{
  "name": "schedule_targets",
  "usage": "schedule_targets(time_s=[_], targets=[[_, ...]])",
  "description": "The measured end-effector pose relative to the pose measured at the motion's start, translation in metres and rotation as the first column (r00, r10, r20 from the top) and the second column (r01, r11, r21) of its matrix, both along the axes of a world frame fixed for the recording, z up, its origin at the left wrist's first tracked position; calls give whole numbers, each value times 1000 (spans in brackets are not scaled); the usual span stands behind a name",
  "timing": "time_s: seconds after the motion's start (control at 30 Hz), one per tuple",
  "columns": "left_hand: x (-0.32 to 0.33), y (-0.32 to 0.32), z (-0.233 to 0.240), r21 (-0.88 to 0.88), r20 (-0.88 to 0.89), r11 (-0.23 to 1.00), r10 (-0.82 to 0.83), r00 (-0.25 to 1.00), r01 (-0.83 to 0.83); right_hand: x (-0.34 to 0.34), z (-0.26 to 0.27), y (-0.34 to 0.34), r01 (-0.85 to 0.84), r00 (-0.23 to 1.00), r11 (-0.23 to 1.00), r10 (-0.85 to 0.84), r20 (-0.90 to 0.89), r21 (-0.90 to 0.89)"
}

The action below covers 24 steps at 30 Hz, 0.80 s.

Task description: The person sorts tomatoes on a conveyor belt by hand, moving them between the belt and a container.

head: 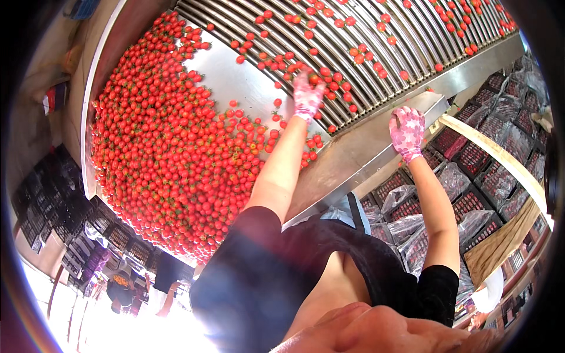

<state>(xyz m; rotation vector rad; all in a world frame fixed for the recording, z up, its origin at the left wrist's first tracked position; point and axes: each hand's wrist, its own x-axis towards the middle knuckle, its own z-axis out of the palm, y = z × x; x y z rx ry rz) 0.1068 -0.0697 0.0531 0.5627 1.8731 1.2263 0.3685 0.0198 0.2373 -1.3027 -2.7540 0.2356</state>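
My left hand [307,95], in a pink patterned glove, reaches over the lower edge of the steel roller conveyor [282,33]. Its fingers are spread among small red cherry tomatoes [337,77], and some fingertips blur into them. My right hand [407,132], gloved alike, rests with curled fingers at the steel side ledge [375,154]. Whether it grips the ledge is hidden. A large heap of cherry tomatoes [176,145], many with green stems, covers much of the steel tray [238,79] left of my left arm. Scattered tomatoes lie along the rollers.
Black crates of tomatoes [470,203], partly covered with clear plastic, stand at the right. A curved pale bar [494,145] crosses before them. Stacked dark crates [48,194] are at the far left. Other people [163,282] appear at the lower left, near bright light.
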Motion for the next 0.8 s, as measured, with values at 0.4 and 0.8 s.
schedule_targets(time_s=[0.4,0.8], targets=[[2,-24,-14,-133,-173,675,-737,653,726,10,5,-1,-7,1000,999,8,-20,33],[-183,38,17,-395,-623,891,-81,778,-224,21,2,-2,-6,1000,1000,6,25,9]])
